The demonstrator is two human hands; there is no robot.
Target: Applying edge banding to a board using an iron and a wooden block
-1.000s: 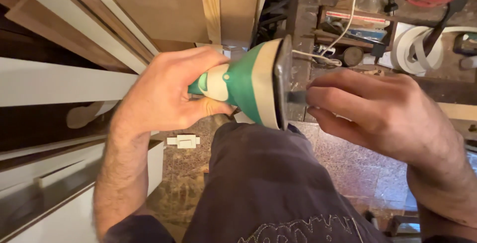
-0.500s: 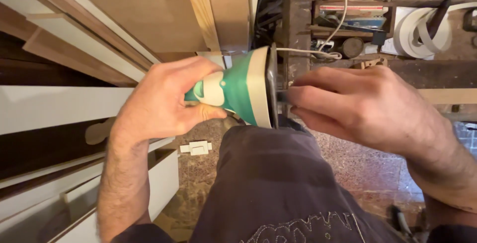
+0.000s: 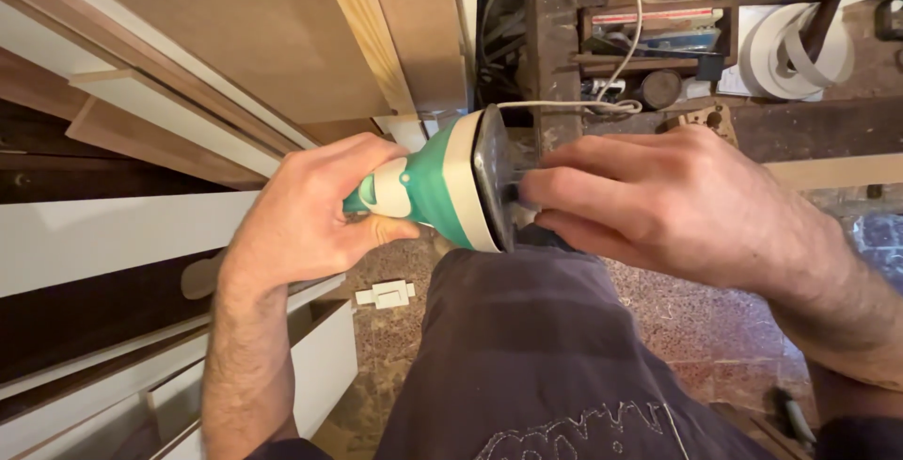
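So the left hand point(image 3: 301, 225) has a full grip wrapped around the handle end of a small green-and-white iron point(image 3: 428, 187), holding it up over the person's lap with the metal soleplate point(image 3: 491, 173) turned sideways toward the other hand. The right hand point(image 3: 677, 201) has its fingertips point(image 3: 541, 192) pinched narrow right against the plate, on something small I honestly can't make out from here, so whether it's actually holding anything I can't tell. Looks to me like the plate is being picked or rubbed clean, and if so the next bit calls for keeping the iron steady and working carefully along that face. A white cord point(image 3: 574, 103) runs off from the iron's top toward the back. No table under any of this, it's all done above the knees, dark trousers point(image 3: 536, 347) filling the bottom of the view. Below is a speckled stone floor point(image 3: 696, 314) with a little white plastic piece point(image 3: 386, 294) lying on it. Boards point(image 3: 216, 46) and white panels point(image 3: 103, 239) lean stacked on the left, and a roll of white edge banding point(image 3: 785, 41) sits in the clutter at the top right.
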